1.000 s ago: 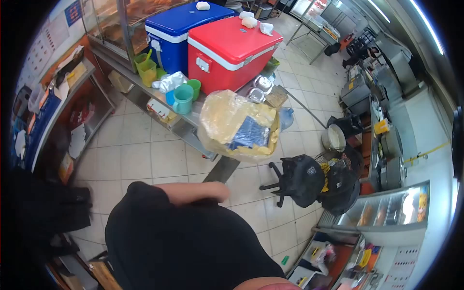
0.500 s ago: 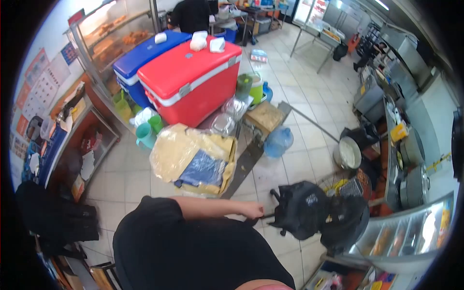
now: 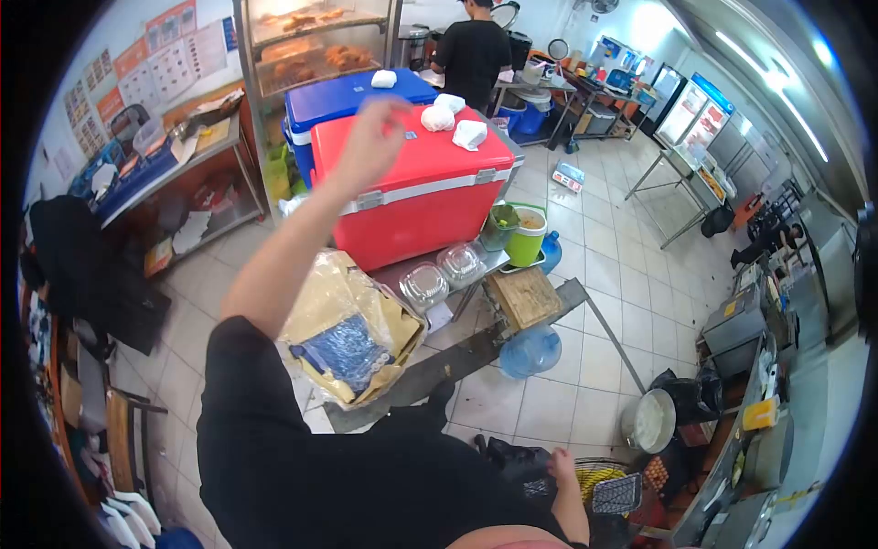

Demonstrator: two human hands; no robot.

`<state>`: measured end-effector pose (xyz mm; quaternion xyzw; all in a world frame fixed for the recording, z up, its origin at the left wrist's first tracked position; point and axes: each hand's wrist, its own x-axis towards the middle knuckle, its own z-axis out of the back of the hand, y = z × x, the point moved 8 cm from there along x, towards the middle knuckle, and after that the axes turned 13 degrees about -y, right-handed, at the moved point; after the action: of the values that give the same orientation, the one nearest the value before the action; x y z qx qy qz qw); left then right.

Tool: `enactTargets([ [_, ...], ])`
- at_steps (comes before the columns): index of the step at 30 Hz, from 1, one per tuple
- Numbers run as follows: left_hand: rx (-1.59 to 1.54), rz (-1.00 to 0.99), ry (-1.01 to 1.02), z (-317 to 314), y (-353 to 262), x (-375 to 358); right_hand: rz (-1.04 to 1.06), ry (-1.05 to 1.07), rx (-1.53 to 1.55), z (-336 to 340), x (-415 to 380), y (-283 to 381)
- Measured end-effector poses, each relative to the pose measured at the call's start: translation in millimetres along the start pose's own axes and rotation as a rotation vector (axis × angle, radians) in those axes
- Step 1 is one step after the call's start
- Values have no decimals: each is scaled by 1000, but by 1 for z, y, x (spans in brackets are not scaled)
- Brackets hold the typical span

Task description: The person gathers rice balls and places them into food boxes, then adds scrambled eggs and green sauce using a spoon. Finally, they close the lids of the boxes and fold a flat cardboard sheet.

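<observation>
My left hand [image 3: 373, 139] is raised over the lid of the red cooler [image 3: 412, 215], somewhat blurred, with its fingers apart and nothing seen in them. Right of it, white wrapped bundles [image 3: 439, 118] rest on that lid. Another white bundle [image 3: 384, 80] sits on the blue cooler [image 3: 352, 99] behind. Low on the right, my right hand [image 3: 561, 465] is beside a black bag [image 3: 514, 457], near a wire basket [image 3: 616, 494]. Its fingers are small and partly curled, so I cannot make out whether they hold anything.
A plastic-covered carton [image 3: 315, 288], clear clamshell containers [image 3: 424, 285], a green cooler jug [image 3: 527, 236] and a blue water bottle [image 3: 530, 352] are close ahead. A large pot [image 3: 648, 421] stands right. A co-worker in black [image 3: 473, 55] is at the back beside a lit food cabinet [image 3: 315, 46].
My left hand has left the black bag's strap and risen over the red cooler. My right hand has come into view. The view has turned, and the black bag is now mostly hidden.
</observation>
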<state>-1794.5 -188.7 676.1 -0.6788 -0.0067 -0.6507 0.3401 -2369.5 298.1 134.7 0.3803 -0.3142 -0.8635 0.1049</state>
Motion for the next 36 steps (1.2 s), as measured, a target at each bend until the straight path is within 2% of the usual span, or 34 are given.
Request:
enactTargets([
  [1,77,-51,-58,7,-9,28,-9,-3,-13,0,34,-8],
  [3,195,-203,-172,9,-14,80,27,-385,-126,30,105,-31],
  [4,237,-300,-238,4,-4,97,-81,-262,-87,21,101,-33],
  [5,229,-293,-257,-7,16,111,-173,-140,-39,1,95,-30],
  [7,520,-464,-296,-35,50,127,-182,-10,-73,-22,84,-29],
  [8,563,-365,-279,-52,98,134,-192,46,-80,-34,75,-34],
  [9,563,-358,-267,-72,134,130,-200,65,-82,-38,69,-39],
  [11,935,141,-47,-108,239,127,-228,59,-40,-36,71,-42],
  [13,914,36,76,-138,294,108,-244,19,64,-22,82,-66],
  [15,908,-143,233,-162,333,60,-208,-9,263,-2,107,-116],
  [16,1017,0,464,-175,361,27,-190,-10,363,-1,95,-120],
  [17,983,-24,688,-183,399,21,-150,16,458,-2,83,-123],
  [18,998,147,485,-171,367,30,-408,-90,331,-12,38,-69],
  [19,920,195,472,-172,374,28,-440,-88,183,-27,33,-24],
  [21,860,257,485,-168,371,27,-354,-42,2,-45,50,25],
  [24,818,278,536,-170,390,24,-263,53,-184,-68,65,61],
  [28,831,307,559,-170,380,23,-131,200,-433,-101,89,88],
  [31,834,252,515,-168,370,23,-20,279,-615,-119,118,113],
  [35,842,285,472,-171,347,28,119,260,-828,-131,156,172],
  [36,932,139,447,-174,334,32,264,191,-962,-130,167,185],
])
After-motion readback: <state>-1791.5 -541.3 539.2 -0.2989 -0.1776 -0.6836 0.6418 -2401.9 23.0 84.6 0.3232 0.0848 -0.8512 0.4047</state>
